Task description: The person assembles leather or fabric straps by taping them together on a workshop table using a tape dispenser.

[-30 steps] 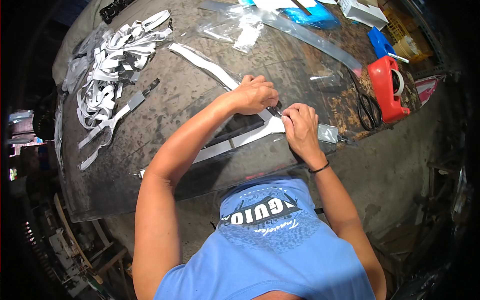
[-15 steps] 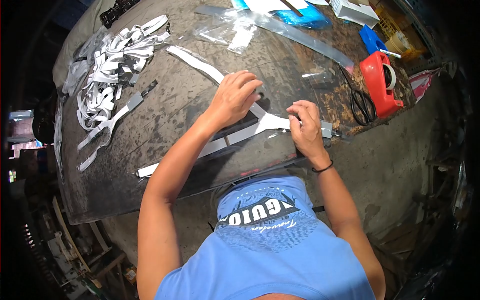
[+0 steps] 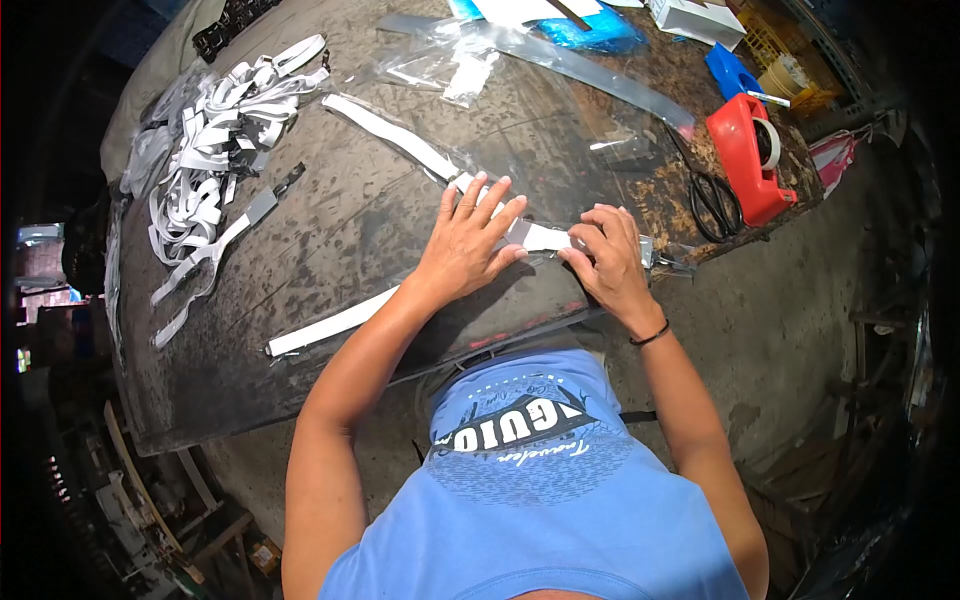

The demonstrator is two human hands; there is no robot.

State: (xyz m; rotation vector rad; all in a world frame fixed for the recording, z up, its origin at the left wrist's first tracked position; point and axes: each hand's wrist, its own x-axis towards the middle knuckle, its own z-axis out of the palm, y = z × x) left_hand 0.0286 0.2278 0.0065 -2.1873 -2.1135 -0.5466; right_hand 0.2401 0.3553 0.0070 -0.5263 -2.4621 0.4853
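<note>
A white Y-shaped strap (image 3: 541, 238) lies on the worn dark table. One of its branches runs up and left, the other toward the near left edge, and a grey end shows to the right. My left hand (image 3: 462, 240) rests palm down across the fork, fingers spread, hiding part of both branches. Over the short stem is my right hand (image 3: 612, 262), its fingers curled and thumb drawn in against the strap. Clear plastic (image 3: 675, 264) sticks out past the grey end.
Left on the table is a pile of white straps (image 3: 215, 130), with a similar grey-ended strap (image 3: 262, 207) beside it. Black scissors (image 3: 715, 205) and a red tape dispenser (image 3: 745, 160) sit at the right. Clear plastic strips (image 3: 560, 65) and a blue packet (image 3: 600, 32) lie at the back.
My left hand has come down from above the strap and flattened over the fork, fingers spreading. My right hand has shifted slightly, its fingers curling closer onto the stem.
</note>
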